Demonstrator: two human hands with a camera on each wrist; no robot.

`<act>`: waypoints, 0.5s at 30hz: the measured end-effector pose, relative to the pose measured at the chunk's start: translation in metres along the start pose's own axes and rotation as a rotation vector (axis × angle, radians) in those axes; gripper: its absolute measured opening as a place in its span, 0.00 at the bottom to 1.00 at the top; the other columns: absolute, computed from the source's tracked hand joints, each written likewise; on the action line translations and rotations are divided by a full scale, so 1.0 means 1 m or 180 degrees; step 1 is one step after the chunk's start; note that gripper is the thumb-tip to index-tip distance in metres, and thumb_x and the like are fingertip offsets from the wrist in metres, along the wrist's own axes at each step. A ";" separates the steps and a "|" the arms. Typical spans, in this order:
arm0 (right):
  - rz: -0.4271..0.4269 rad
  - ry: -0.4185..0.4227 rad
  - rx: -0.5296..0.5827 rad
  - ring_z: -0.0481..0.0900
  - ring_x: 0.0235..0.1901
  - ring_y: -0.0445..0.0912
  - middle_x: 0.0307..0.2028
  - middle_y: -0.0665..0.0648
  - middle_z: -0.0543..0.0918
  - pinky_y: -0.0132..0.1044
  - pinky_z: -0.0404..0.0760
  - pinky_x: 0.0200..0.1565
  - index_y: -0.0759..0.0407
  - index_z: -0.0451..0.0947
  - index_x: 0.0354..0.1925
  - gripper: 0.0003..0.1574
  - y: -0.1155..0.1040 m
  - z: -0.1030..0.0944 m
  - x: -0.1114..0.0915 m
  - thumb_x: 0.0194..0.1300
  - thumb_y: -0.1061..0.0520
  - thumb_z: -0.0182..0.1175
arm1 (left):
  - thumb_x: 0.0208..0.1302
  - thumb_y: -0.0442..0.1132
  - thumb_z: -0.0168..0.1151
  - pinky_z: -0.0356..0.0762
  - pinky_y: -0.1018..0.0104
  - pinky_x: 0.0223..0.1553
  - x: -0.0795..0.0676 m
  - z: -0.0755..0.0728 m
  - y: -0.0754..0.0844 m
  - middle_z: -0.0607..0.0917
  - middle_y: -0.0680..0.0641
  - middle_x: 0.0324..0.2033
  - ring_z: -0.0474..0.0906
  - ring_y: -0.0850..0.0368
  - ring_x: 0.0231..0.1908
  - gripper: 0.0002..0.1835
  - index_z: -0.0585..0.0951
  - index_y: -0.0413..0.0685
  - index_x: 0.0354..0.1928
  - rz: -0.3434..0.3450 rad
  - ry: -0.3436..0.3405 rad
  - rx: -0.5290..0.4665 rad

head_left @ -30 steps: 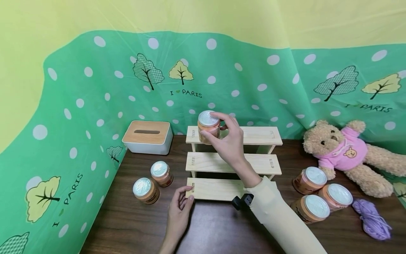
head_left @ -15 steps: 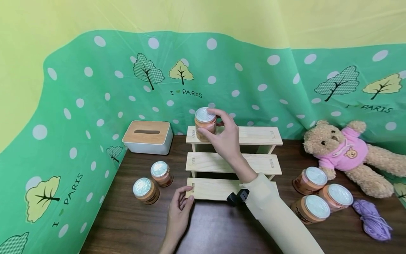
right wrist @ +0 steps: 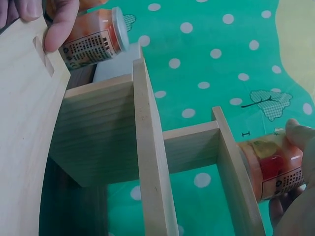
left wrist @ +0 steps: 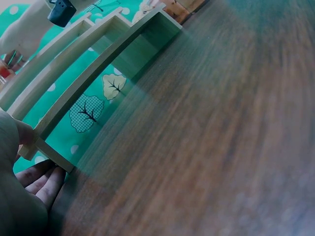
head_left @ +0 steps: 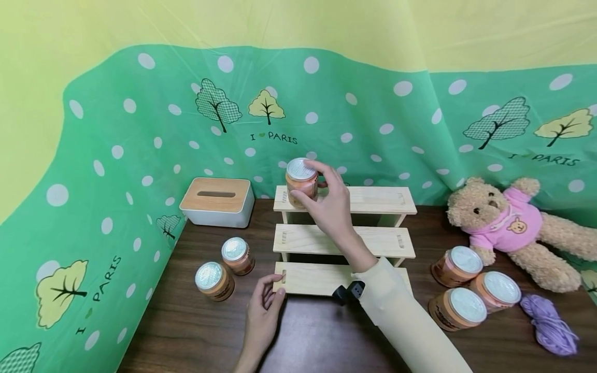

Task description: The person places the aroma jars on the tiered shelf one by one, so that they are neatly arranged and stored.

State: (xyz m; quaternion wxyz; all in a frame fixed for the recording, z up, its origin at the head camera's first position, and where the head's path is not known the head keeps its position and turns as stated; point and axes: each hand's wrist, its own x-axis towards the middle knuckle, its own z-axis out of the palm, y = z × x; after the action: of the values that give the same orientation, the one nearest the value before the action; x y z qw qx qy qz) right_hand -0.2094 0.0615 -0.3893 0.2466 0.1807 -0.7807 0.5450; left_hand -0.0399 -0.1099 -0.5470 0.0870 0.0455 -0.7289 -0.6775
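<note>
At the left end of the top step of a three-tier wooden shelf (head_left: 322,280), my right hand (head_left: 333,204) grips an orange jar (head_left: 301,184) with a silver lid. The jar is upright, and in the right wrist view the jar's (right wrist: 273,164) base meets the top board. Thumb and fingers lie around its side and lid rim. My left hand (head_left: 263,316) holds the left end of the lowest step. In the left wrist view the left hand (left wrist: 24,182) has its fingers against that end of the wooden shelf (left wrist: 93,73).
Two similar jars (head_left: 214,281) stand left of the shelf, in front of a tissue box (head_left: 216,202) with a wooden lid. To the right are three more jars (head_left: 457,309), a teddy bear (head_left: 506,223) in pink and a purple yarn skein (head_left: 549,325). Patterned green cloth (head_left: 373,114) hangs behind.
My right hand has carried the jar slightly left and back to the top step's left end, and for the last half second it has hardly moved. The left hand stays put.
</note>
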 end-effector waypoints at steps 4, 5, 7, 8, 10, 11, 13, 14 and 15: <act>-0.0043 -0.0105 -0.0084 0.81 0.59 0.57 0.68 0.63 0.82 0.51 0.84 0.54 0.55 0.77 0.76 0.45 0.001 -0.004 -0.002 0.65 0.60 0.83 | 0.78 0.31 0.68 0.83 0.73 0.61 0.000 -0.001 -0.006 0.88 0.37 0.63 0.84 0.60 0.64 0.14 0.83 0.41 0.62 0.0269 -0.0022 0.0002; -0.0055 -0.0127 -0.0095 0.82 0.60 0.57 0.69 0.63 0.81 0.51 0.84 0.55 0.55 0.76 0.77 0.46 0.001 -0.005 -0.002 0.65 0.61 0.83 | 0.78 0.31 0.68 0.83 0.73 0.61 0.000 -0.001 -0.008 0.88 0.37 0.62 0.84 0.61 0.64 0.14 0.83 0.41 0.62 0.0332 -0.0022 0.0005; -0.0065 -0.0148 -0.0111 0.82 0.59 0.58 0.71 0.63 0.80 0.52 0.85 0.56 0.55 0.75 0.78 0.48 0.001 -0.006 -0.002 0.65 0.61 0.83 | 0.79 0.32 0.67 0.83 0.75 0.60 0.000 -0.001 -0.010 0.88 0.36 0.61 0.84 0.63 0.63 0.14 0.83 0.41 0.62 0.0478 -0.0020 0.0019; -0.0062 -0.0151 -0.0119 0.83 0.59 0.59 0.72 0.63 0.80 0.53 0.85 0.56 0.54 0.74 0.79 0.49 0.001 -0.007 -0.003 0.65 0.60 0.83 | 0.79 0.32 0.67 0.83 0.75 0.59 0.000 -0.001 -0.011 0.88 0.36 0.61 0.84 0.65 0.63 0.14 0.83 0.41 0.61 0.0499 -0.0018 0.0020; -0.0055 -0.0155 -0.0123 0.83 0.58 0.59 0.72 0.62 0.80 0.53 0.85 0.57 0.53 0.73 0.80 0.50 0.000 -0.008 -0.003 0.65 0.60 0.83 | 0.79 0.32 0.67 0.83 0.75 0.60 0.000 -0.001 -0.008 0.88 0.37 0.61 0.84 0.65 0.63 0.14 0.83 0.41 0.61 0.0421 -0.0011 0.0018; -0.0059 -0.0154 -0.0117 0.83 0.58 0.59 0.72 0.62 0.80 0.53 0.86 0.57 0.53 0.73 0.80 0.51 0.000 -0.009 -0.003 0.65 0.60 0.83 | 0.79 0.33 0.68 0.83 0.75 0.60 -0.001 -0.001 -0.006 0.88 0.37 0.62 0.84 0.65 0.63 0.14 0.83 0.41 0.61 0.0345 -0.0010 0.0008; -0.0077 -0.0145 -0.0103 0.83 0.59 0.58 0.73 0.61 0.80 0.52 0.86 0.58 0.53 0.72 0.80 0.51 -0.001 -0.010 -0.004 0.65 0.60 0.83 | 0.79 0.32 0.68 0.83 0.74 0.61 -0.001 -0.001 -0.004 0.88 0.37 0.62 0.83 0.63 0.63 0.14 0.83 0.41 0.62 0.0274 -0.0012 0.0005; -0.0090 -0.0137 -0.0087 0.83 0.60 0.57 0.73 0.60 0.80 0.52 0.86 0.58 0.53 0.72 0.81 0.51 -0.001 -0.011 -0.005 0.65 0.60 0.83 | 0.79 0.32 0.68 0.83 0.73 0.62 0.000 0.000 -0.003 0.88 0.37 0.63 0.83 0.63 0.64 0.14 0.83 0.41 0.62 0.0198 -0.0015 -0.0008; -0.0107 -0.0131 -0.0063 0.82 0.62 0.56 0.73 0.59 0.80 0.52 0.85 0.59 0.53 0.72 0.81 0.51 -0.001 -0.012 -0.005 0.65 0.60 0.83 | 0.79 0.32 0.68 0.83 0.73 0.62 0.000 0.000 -0.003 0.88 0.37 0.63 0.83 0.62 0.64 0.14 0.83 0.41 0.62 0.0178 -0.0013 0.0002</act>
State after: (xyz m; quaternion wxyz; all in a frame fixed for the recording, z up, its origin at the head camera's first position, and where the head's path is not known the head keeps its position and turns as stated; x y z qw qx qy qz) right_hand -0.2023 0.0725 -0.3885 0.2414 0.2025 -0.7878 0.5291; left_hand -0.0395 -0.1102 -0.5496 0.1044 0.0238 -0.7303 -0.6747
